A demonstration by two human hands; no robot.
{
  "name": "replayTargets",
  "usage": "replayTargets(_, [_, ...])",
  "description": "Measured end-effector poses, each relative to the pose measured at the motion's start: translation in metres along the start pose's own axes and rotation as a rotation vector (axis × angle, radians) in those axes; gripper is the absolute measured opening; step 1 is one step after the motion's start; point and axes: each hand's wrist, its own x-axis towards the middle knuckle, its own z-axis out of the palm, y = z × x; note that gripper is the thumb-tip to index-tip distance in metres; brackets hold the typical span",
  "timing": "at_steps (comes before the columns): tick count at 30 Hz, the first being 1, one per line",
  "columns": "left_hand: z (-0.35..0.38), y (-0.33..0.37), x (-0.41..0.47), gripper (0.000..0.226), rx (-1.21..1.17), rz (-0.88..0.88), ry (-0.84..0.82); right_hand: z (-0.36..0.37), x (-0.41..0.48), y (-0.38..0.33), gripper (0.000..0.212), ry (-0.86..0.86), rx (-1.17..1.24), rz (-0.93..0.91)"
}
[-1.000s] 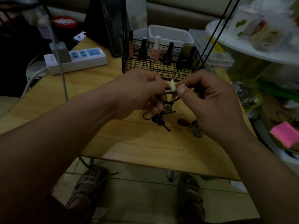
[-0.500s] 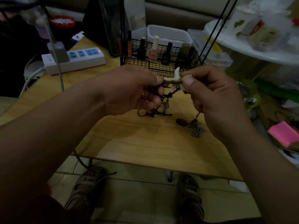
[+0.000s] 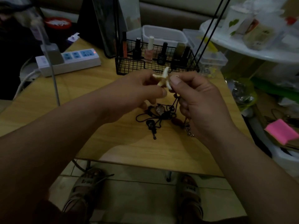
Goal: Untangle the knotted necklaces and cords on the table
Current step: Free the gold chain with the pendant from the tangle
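The tangle of dark cords (image 3: 161,113) is lying partly on the wooden table (image 3: 100,94) and partly hanging in the air, with a strand rising from the heap up to a cluster of pale, tooth-shaped pendants (image 3: 163,78) that is being held above the tabletop. The left hand (image 3: 135,92) is pinching the near side of that pale cluster between thumb and fingertips, and the right hand (image 3: 199,104) is gripping its other side with thumb and forefinger, the remaining fingers curling in around the dark strand that is dropping below them. On the table under the hands a small dark pendant (image 3: 151,125) on a looped cord is resting at the near edge of the heap, a brown oval bead (image 3: 177,121) is sitting just beside the knot, and a silvery chain (image 3: 190,132) is showing beneath the right hand, partly hidden by it. Behind the hands a black wire basket (image 3: 129,67) is standing with nail polish bottles (image 3: 148,50) upright inside it. To the left of the basket a white power strip (image 3: 71,62) is lying on the table with a grey plug in it. Off the table's right side a pink pad (image 3: 283,131) is lying among clutter that is too dim to make out.
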Motion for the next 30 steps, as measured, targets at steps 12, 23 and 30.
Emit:
replayTargets(12, [-0.005, 0.001, 0.002, 0.006, -0.169, 0.02, 0.204, -0.032, 0.013, -0.013, 0.021, -0.046, -0.164, 0.141])
replayTargets(23, [0.002, 0.003, 0.002, 0.015, -0.025, 0.006, 0.168, -0.038, 0.009, -0.016, 0.018, -0.208, -0.796, -0.004])
replayTargets(30, [0.003, 0.002, 0.005, 0.015, -0.003, 0.046, 0.202, -0.027, 0.01, -0.003, 0.008, 0.007, -0.813, -0.153])
